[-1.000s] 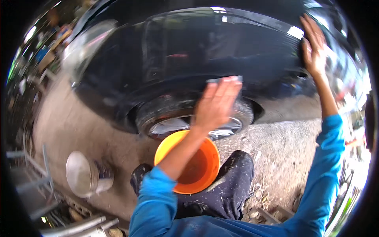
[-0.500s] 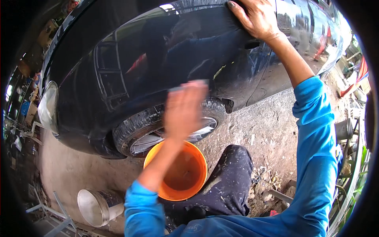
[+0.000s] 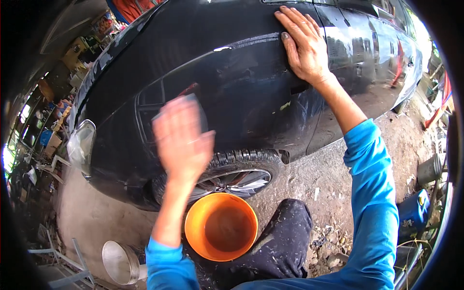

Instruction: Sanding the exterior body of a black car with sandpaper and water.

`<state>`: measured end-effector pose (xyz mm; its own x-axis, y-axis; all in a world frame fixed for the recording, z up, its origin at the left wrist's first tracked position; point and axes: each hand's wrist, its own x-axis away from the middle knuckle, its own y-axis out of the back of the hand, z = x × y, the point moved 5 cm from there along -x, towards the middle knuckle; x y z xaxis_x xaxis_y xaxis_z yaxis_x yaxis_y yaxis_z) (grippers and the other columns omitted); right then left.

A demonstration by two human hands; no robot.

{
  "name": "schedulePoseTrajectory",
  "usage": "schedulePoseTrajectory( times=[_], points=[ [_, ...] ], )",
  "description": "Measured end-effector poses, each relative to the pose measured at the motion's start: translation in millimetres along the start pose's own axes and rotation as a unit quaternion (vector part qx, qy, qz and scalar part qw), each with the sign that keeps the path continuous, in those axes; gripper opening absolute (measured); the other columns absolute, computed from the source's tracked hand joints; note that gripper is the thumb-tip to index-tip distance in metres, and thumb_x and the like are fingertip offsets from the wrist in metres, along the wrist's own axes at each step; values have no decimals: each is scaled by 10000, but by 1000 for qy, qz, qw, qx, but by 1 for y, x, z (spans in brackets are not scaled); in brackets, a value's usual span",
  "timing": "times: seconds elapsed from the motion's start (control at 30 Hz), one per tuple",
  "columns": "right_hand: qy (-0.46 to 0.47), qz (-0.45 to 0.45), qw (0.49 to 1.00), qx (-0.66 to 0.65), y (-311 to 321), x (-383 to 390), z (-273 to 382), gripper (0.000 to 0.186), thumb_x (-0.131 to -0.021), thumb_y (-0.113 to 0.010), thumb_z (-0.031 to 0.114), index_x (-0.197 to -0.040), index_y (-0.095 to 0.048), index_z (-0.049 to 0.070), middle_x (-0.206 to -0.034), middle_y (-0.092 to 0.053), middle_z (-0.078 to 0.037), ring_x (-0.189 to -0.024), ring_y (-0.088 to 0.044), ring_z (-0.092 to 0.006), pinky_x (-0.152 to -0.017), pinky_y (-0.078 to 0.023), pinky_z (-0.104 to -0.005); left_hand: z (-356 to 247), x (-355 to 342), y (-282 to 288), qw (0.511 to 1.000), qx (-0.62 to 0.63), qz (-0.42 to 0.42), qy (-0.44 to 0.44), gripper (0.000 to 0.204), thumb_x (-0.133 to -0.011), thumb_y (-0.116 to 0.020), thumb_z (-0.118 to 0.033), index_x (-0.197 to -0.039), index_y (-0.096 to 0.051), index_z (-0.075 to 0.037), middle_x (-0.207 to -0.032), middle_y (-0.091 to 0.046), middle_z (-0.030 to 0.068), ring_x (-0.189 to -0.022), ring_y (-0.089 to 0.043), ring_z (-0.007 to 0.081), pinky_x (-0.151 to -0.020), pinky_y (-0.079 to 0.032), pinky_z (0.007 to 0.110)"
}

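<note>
My left hand (image 3: 181,137), blurred by motion, lies on the front fender (image 3: 241,113) of a black car above the wheel. Under its fingers shows the edge of a thin grey sheet (image 3: 192,98) that looks like sandpaper, pressed to the paint. My right hand (image 3: 307,48) rests flat on the upper fender near the door seam, fingers stretched out, holding nothing. Dull, pale streaks mark the panel between the hands. Below, an orange bucket (image 3: 189,229) of murky brown water stands in front of the tyre (image 3: 246,157), beside my knee.
A headlight (image 3: 82,147) lies at the car's left end. On the ground at lower left are a whitish pail (image 3: 118,263) on its side and a metal frame (image 3: 72,263). A blue container (image 3: 413,212) and a grey bucket (image 3: 429,170) stand at right. Clutter fills the far left.
My left hand has moved left and upward along the fender from above the wheel. My right hand stays on the upper fender. The whole view has shifted, with the car and bucket lower.
</note>
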<state>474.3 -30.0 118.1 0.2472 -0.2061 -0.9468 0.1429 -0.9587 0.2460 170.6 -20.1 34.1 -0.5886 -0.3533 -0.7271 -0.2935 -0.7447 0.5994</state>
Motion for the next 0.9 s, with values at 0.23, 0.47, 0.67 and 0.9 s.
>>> schedulePoseTrajectory(
  times=[0.23, 0.47, 0.67, 0.9],
  points=[
    [-48, -87, 992, -75, -8, -4, 7, 512, -914, -544, 6, -1422, -562, 65, -1436, -581, -139, -1377, -506, -334, -1188, -329, -472, -78, -109, -9, 997, 21, -54, -45, 738, -938, -631, -394, -1500, -427, 39, -1572, -418, 211, -1497, -330, 359, -1245, -203, 512],
    [-140, -32, 989, 46, 21, 76, -41, 559, -947, -538, 129, -1504, -497, 132, -1597, -426, -89, -1493, -356, -315, -1240, -175, -520, -8, -15, -5, 997, 34, 32, -66, 826, -866, -681, -264, -1550, -348, 58, -1623, -323, 252, -1537, -248, 401, -1261, -139, 531],
    [-150, -32, 988, 31, 14, 69, -27, 571, -934, -554, 133, -1502, -503, 128, -1599, -428, -89, -1491, -363, -316, -1235, -198, -513, -101, -163, -4, 989, 42, -101, -104, 685, -942, -633, -367, -1459, -462, 48, -1551, -435, 203, -1460, -373, 347, -1236, -230, 491],
    [-169, -14, 985, 38, 24, 84, -37, 575, -918, -578, 146, -1490, -519, 133, -1588, -440, -91, -1482, -374, -327, -1231, -203, -521, -55, -139, 0, 991, 55, -101, -66, 601, -893, -633, -246, -1416, -516, 26, -1493, -506, 219, -1434, -434, 364, -1211, -284, 506]
  ],
)
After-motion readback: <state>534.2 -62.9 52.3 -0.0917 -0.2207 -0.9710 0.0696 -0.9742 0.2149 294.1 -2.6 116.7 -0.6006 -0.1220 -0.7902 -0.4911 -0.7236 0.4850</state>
